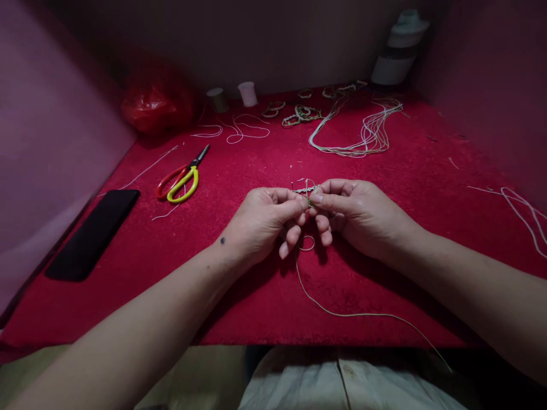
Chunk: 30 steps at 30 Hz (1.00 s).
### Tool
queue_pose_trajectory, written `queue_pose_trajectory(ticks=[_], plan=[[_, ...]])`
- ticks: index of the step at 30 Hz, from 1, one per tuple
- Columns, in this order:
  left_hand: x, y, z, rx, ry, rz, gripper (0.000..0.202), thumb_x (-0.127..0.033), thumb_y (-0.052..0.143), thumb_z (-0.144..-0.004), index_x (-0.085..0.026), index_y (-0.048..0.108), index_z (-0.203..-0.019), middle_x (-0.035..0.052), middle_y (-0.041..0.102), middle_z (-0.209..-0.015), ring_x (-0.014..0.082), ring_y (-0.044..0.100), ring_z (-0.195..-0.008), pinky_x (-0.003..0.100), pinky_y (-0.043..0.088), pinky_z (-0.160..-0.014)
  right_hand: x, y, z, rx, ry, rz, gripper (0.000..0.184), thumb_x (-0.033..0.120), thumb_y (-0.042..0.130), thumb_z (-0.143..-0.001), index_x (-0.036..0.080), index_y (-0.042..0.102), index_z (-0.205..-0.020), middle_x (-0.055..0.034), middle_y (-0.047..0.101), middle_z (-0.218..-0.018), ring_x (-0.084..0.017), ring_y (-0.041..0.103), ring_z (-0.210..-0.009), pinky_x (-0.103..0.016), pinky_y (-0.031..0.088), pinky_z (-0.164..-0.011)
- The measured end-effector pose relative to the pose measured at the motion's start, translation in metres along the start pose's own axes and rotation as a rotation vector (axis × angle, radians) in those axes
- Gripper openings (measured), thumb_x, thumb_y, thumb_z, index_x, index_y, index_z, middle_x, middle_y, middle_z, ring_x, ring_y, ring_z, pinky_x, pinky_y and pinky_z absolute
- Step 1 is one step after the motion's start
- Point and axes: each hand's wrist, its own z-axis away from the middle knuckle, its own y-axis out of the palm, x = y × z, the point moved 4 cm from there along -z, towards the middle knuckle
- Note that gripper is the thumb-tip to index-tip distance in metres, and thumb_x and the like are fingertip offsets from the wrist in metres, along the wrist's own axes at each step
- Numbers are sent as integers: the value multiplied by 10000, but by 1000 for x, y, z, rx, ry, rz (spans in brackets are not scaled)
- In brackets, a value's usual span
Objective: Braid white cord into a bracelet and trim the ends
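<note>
My left hand (273,213) and my right hand (352,210) meet over the middle of the red cloth, thumbs and forefingers pinched close together. Between them they grip a small braided cord bracelet (306,190), pale with some green, partly hidden by the fingers. The fingertips of both hands are closed on its cords near a green knot. A long thin olive cord (342,314) hangs from below the fingers, makes a small loop and trails right over the table's front edge.
Scissors (183,176) with red and yellow handles and a black phone (93,234) lie to the left. Toward the back are a red plastic bag (156,102), thread spools (248,94), finished-looking braids (301,115), a cord bundle (348,151) and a bottle (397,54). Loose white cord (519,199) lies right.
</note>
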Motion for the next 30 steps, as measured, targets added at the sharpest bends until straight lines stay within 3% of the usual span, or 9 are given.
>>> queue_pose_trajectory(ticks=[8, 12, 15, 19, 30], plan=[[0, 0, 0, -11, -7, -23, 173, -204, 602, -822, -130, 575, -667, -16, 539, -492, 51, 401, -294, 159, 308, -259, 2, 2, 1, -24, -26, 37, 101, 156, 629, -818, 152, 564, -740, -2, 619, -553, -107, 554, -371, -206, 467, -355], [-1, -1, 0, -33, 13, 17, 152, -201, 604, -816, -127, 580, -686, -26, 531, -523, 43, 397, -302, 161, 311, -258, 4, 1, 1, 0, -54, -32, 88, 194, 617, -828, 140, 590, -764, -29, 652, -645, -98, 558, -408, -220, 499, -374], [-5, -4, 1, -90, 61, 81, 148, -178, 602, -810, -133, 554, -678, -36, 530, -558, 30, 388, -317, 155, 312, -265, 5, -1, 0, -24, -59, -84, 23, 139, 590, -799, 133, 607, -813, -25, 644, -651, -106, 563, -434, -231, 511, -373], [-7, -6, 2, -131, 113, 138, 134, -174, 603, -810, -147, 535, -698, -52, 521, -580, 27, 385, -337, 151, 312, -270, 7, -2, 1, -44, -115, -64, 155, 67, 663, -713, 127, 626, -851, -11, 651, -678, -98, 572, -453, -221, 522, -384], [-4, -1, 0, -92, 101, 164, 191, -204, 575, -847, -156, 514, -673, -62, 480, -490, 38, 363, -321, 155, 310, -284, 8, -1, 0, -80, -198, -31, 131, 185, 748, -744, 137, 647, -813, 15, 635, -636, -81, 572, -423, -193, 499, -385]])
